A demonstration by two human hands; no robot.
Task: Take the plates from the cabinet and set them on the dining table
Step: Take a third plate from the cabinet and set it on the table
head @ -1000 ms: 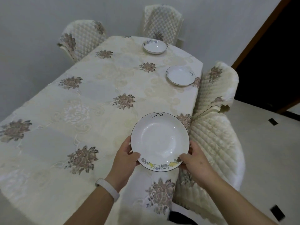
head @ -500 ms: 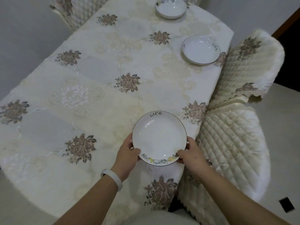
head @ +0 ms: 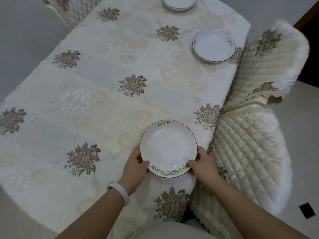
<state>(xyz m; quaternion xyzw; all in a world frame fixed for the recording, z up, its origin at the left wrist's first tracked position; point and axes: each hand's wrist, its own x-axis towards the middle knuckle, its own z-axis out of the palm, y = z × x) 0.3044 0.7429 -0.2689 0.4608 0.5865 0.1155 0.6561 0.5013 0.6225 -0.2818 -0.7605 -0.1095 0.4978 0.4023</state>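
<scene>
near plate [head: 168, 147] | gripped by left hand [head: 136, 171] and right hand [head: 202, 167] | at dining table [head: 103, 104] edge, contact unclear

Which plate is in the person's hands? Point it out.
The nearest plate, at the table's near edge, gripped by both hands; the other two lie untouched farther along the table.

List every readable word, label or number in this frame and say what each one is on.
"Life": handwritten-style black lettering on the far rim of the plate held by the left hand and right hand.
"Life": same lettering on the right rim of the second plate, near the table's right edge.
The third plate at the top is cut off; no text shows on it.
The white wristband shows no readable marking.
</scene>
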